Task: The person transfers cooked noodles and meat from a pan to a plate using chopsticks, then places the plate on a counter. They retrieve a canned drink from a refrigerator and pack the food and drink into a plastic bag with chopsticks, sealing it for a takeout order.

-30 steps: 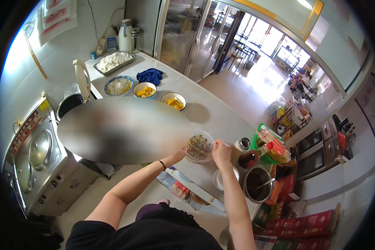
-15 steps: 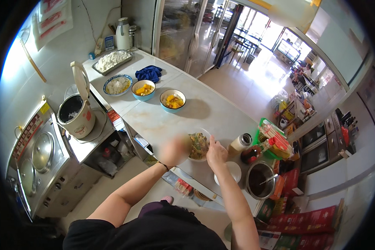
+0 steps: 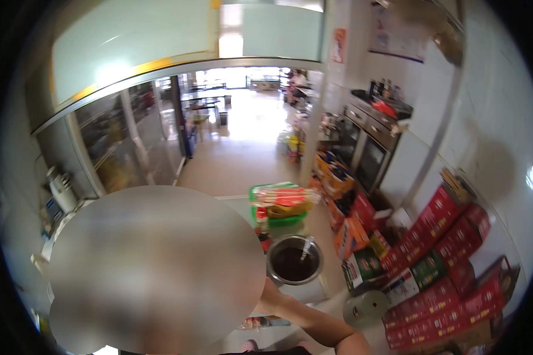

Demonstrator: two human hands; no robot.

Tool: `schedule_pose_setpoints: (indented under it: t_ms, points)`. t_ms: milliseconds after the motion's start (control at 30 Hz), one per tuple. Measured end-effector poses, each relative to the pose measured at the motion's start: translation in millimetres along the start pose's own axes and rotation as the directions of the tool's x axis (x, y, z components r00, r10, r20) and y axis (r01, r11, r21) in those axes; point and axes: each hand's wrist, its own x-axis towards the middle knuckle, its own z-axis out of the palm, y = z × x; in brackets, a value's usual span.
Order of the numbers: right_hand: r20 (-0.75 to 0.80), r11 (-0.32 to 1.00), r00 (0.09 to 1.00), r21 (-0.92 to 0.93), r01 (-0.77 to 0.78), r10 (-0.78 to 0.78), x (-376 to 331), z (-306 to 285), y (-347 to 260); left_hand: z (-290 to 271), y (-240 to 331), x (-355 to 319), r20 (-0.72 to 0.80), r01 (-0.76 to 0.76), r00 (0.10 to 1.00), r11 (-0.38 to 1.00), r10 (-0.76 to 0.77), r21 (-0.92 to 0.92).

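So the person's right forearm [image 3: 314, 319] comes up from the bottom edge and disappears behind a blurred patch just left of the metal pot [image 3: 294, 260]; neither hand shows, so can't tell what they're gripping. The pot sits upright with dark liquid, its ladle [image 3: 305, 247] leaning up-right, probably parked within reach. A green basket [image 3: 278, 218] sits just behind it.

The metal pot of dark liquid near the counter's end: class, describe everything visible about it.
The metal pot is round, shiny steel, upright and uncovered, nearly full of dark brown liquid. A pale utensil handle leans inside against its right rim. It stands on the pale counter, just in front of a green basket of packets. No hand touches it.
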Motion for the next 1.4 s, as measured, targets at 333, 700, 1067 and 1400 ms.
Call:
schedule_pose_setpoints:
  t_ms: [333,700,1067,1400]
  points:
    - [0.181,0.848,0.834,-0.220,-0.482,0.521,-213,-165,146,42,-109,70,-0.217,-0.063,0.963,0.915,0.161,0.398]
    - [0.567,0.772,0.678,0.112,-0.626,0.467,-261,-252,338,-115,-33,-230,-0.683,0.816,0.572,0.400,-0.453,0.418]
    - [0.579,0.894,0.750,0.079,-0.441,0.319,-77,-244,610,113,110,-390,-0.405,0.940,-0.135,-0.246,-0.904,0.236]
    - [0.670,0.869,0.660,0.045,-0.493,0.340,58,-184,837,465,262,-129,0.559,0.605,0.440,0.692,-0.703,0.394]
